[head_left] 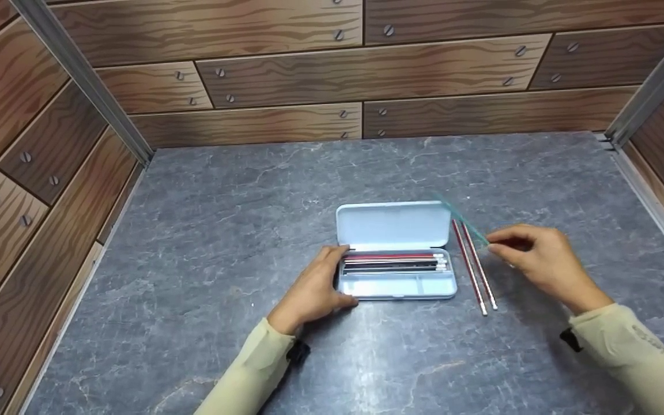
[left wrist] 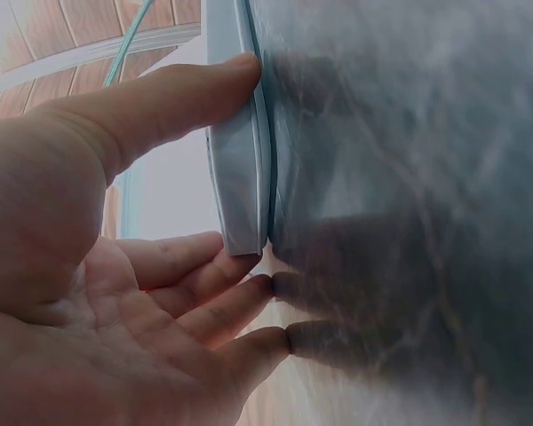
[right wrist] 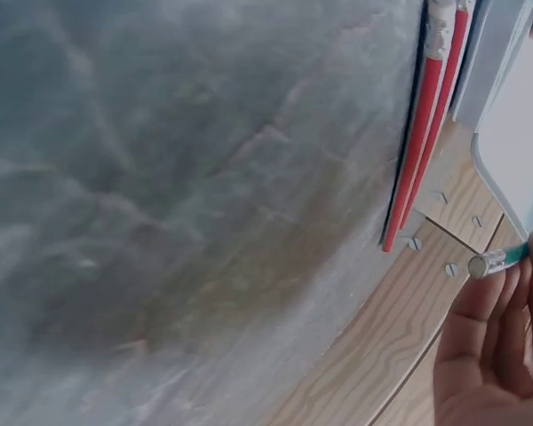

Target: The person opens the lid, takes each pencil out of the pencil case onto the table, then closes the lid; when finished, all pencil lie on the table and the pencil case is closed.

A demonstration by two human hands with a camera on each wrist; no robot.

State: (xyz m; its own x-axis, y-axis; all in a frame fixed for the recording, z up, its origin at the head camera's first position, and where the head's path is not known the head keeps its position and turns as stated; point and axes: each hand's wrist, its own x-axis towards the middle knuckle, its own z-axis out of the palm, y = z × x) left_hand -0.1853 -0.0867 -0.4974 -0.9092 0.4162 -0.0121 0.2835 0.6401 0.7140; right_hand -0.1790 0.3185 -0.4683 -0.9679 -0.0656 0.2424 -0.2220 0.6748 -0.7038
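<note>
A light blue pencil case (head_left: 381,287) lies with its lid (head_left: 392,226) raised at the back. Several red and dark pencils (head_left: 392,267) with white erasers fill its rear compartment. My left hand (head_left: 316,286) holds the case's left end, the thumb at the front edge and the fingers round the corner; the left wrist view shows the thumb on the case's side. To the right, my right hand (head_left: 539,259) pinches a green pencil (head_left: 464,219) near its eraser end, which pokes out between thumb and fingers in the right wrist view. The pencil slants toward the lid's right corner.
Two red-and-white striped pencils (head_left: 470,269) lie side by side just right of the case, between it and my right hand. The grey marbled tabletop (head_left: 222,230) is bounded by wood-patterned walls (head_left: 286,80) at the back and sides.
</note>
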